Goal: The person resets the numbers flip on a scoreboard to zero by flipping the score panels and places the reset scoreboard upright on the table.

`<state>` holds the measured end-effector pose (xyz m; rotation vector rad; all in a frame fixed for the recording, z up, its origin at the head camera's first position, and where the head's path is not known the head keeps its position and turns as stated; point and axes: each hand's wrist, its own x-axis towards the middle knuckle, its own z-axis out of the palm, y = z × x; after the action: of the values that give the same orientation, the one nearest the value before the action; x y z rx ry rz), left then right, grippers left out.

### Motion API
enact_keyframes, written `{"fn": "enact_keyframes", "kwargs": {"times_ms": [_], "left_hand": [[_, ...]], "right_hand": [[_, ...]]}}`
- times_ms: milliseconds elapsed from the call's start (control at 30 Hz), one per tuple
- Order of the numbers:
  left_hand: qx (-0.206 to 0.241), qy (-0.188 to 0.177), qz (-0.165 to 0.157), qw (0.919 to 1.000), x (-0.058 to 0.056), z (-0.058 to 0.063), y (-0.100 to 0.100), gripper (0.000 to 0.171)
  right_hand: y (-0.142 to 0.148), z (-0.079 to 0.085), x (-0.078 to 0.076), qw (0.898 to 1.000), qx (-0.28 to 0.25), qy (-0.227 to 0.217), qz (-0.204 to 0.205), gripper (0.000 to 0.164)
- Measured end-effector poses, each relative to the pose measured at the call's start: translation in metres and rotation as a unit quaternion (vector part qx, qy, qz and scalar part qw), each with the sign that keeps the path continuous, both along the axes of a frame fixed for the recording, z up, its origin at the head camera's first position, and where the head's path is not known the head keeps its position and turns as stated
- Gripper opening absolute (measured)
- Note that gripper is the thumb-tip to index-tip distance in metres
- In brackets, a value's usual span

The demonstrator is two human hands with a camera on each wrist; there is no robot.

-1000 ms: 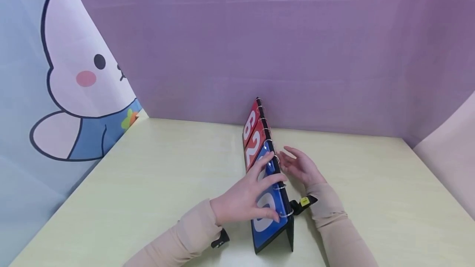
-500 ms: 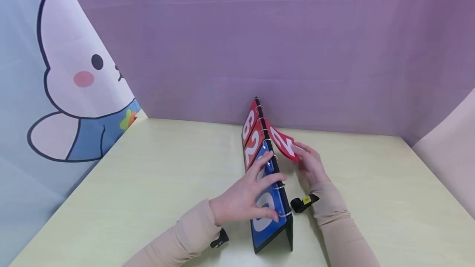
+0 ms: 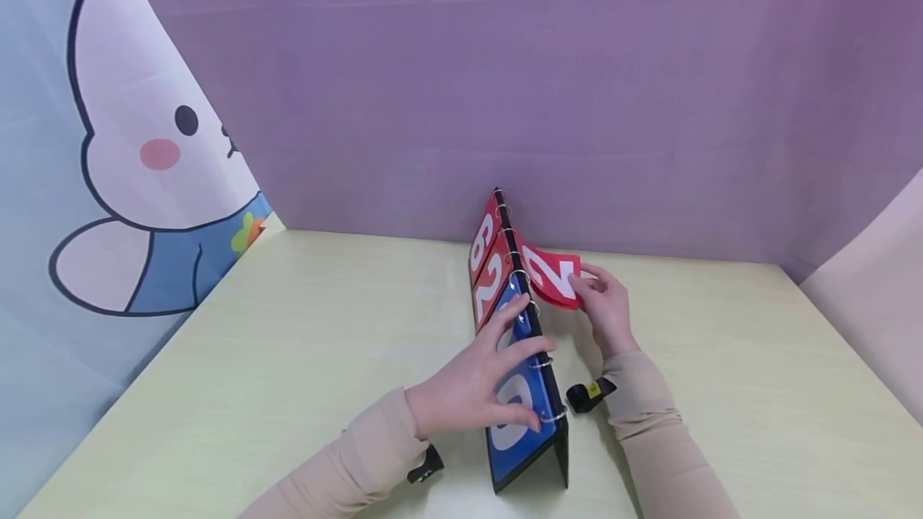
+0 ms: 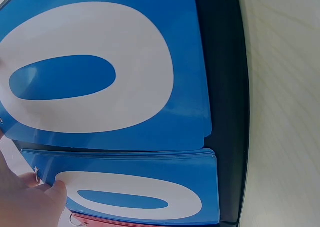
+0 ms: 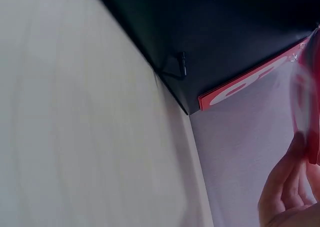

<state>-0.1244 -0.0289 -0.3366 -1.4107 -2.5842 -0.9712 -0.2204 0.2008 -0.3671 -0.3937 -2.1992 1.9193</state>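
Observation:
A tabletop flip scoreboard (image 3: pixel 551 391) stands like a tent on the table, its number cards hung on metal rings. Red cards reading 6 (image 3: pixel 482 240) and 2 (image 3: pixel 491 283) hang on its left face at the far end; blue 0 cards (image 4: pixel 90 27) hang at the near end. My left hand (image 3: pixel 465 391) rests on the blue cards with fingers spread, fingertips at the ringed top edge. On the other side, my right hand (image 3: pixel 608 311) pinches the lower edge of red flip cards (image 3: pixel 554 277) showing a 2, lifted away from the stand. Its grip shows partly in the right wrist view.
The pale table (image 3: pixel 346 327) extends around the scoreboard. A purple cloth backdrop (image 3: pixel 505 86) rises behind it, close to its far end. A cloth with a cartoon figure (image 3: pixel 144 102) hangs at left. Black wrist cameras (image 3: pixel 587 396) sit near the stand.
My right hand, empty beside the stand a second ago, has taken hold of the red cards and swung them out to the right and up. The left hand stays in place.

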Motion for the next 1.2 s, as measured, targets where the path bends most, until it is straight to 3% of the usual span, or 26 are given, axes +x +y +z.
{"fn": "enact_keyframes", "kwargs": {"times_ms": [233, 400, 600, 800, 1000, 1200], "left_hand": [[0.004, -0.007, -0.002, 1.0, 0.0, 0.0, -0.001, 0.08], [0.003, -0.006, 0.001, 1.0, 0.0, 0.001, -0.002, 0.08], [0.003, -0.013, -0.002, 0.9999, 0.0, 0.001, 0.0, 0.079], [0.006, -0.004, -0.004, 1.0, -0.001, 0.0, 0.001, 0.08], [0.004, -0.005, -0.003, 1.0, -0.002, -0.002, 0.002, 0.079], [-0.001, -0.021, 0.003, 0.9998, -0.002, -0.002, 0.002, 0.078]], "right_hand": [[0.002, 0.005, -0.001, 0.998, -0.054, 0.008, 0.024, 0.047], [0.003, 0.016, 0.003, 0.992, -0.104, 0.03, 0.058, 0.05], [0.004, 0.035, 0.01, 0.987, -0.137, 0.065, 0.054, 0.054], [0.0, 0.064, 0.01, 0.988, -0.088, 0.121, 0.03, 0.057], [-0.008, 0.1, 0.01, 0.983, -0.021, 0.18, 0.013, 0.057], [-0.031, 0.123, 0.013, 0.967, 0.07, 0.236, 0.06, 0.061]]}}
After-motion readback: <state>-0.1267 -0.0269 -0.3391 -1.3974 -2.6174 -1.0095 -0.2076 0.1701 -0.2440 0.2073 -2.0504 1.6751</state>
